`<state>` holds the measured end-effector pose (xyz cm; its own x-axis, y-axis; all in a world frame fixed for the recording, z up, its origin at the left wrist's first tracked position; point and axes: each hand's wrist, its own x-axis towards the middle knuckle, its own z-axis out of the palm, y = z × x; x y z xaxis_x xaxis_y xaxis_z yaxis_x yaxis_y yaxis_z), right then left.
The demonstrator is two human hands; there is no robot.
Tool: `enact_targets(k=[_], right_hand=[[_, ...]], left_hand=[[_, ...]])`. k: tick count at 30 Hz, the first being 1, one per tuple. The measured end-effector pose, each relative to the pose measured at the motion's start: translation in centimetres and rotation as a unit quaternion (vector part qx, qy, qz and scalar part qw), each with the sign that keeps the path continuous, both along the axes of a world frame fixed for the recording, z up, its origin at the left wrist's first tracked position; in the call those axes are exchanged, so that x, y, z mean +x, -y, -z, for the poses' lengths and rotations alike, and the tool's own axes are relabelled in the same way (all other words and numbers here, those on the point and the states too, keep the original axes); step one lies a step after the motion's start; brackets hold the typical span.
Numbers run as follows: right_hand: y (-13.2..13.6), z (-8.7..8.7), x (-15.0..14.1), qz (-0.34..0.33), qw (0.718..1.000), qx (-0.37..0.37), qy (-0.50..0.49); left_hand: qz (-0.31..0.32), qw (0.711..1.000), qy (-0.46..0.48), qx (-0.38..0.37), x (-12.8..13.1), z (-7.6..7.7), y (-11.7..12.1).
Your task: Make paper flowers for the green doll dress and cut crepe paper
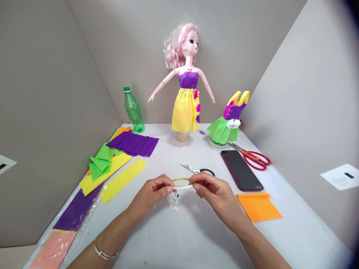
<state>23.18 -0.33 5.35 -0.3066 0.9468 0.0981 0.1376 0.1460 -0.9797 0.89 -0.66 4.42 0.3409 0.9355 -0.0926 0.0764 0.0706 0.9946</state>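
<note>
Near the left edge of the white table, a pink paper strip and a purple paper strip are lying on clear plastic. Farther along, green crepe paper, a pleated purple sheet and a yellow strip are lying close together. A green plastic bottle is standing near the far left corner.

The left hand is pinching one end of a thin paper band, with its fingers nearly shut. The right hand is pinching the other end the same way. The band is stretching sideways between the hands and bending away from the person, and both hands are just as near to it. A tiny white paper bow is sitting just below the band, a little closer to the left hand.

Small scissors are lying just past the band. A doll in a paper dress is standing at the far edge, beside a paper dress on a round stand. Toward the right edge, a black phone, red scissors and orange paper are lying apart.
</note>
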Motion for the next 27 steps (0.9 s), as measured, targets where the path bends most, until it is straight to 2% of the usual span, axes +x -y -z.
enact_targets(k=[3,6,8,11,20,27], right_hand=[[0.5,0.3,-0.6,0.01,0.993,0.1,0.067],[0.8,0.6,-1.1,-0.006,0.979,0.177,0.099],[0.9,0.6,-1.2,-0.01,0.975,0.195,0.103],[0.8,0.1,-0.9,-0.007,0.98,0.171,0.097],[0.3,-1.1,0.2,-0.008,1.0,0.008,0.009],[0.3,-0.8,0.1,0.0,1.0,-0.001,0.004]], left_hand=[[-0.01,0.995,-0.073,0.06,0.6,0.5,0.4],[0.001,0.996,-0.059,0.073,0.9,0.8,0.8],[0.008,0.997,-0.045,0.068,0.9,0.8,0.9],[0.023,0.999,-0.014,0.042,0.6,0.4,0.7],[0.052,0.989,0.137,-0.037,-0.2,-0.2,0.6],[0.042,0.998,0.046,-0.004,-0.3,-0.2,0.2]])
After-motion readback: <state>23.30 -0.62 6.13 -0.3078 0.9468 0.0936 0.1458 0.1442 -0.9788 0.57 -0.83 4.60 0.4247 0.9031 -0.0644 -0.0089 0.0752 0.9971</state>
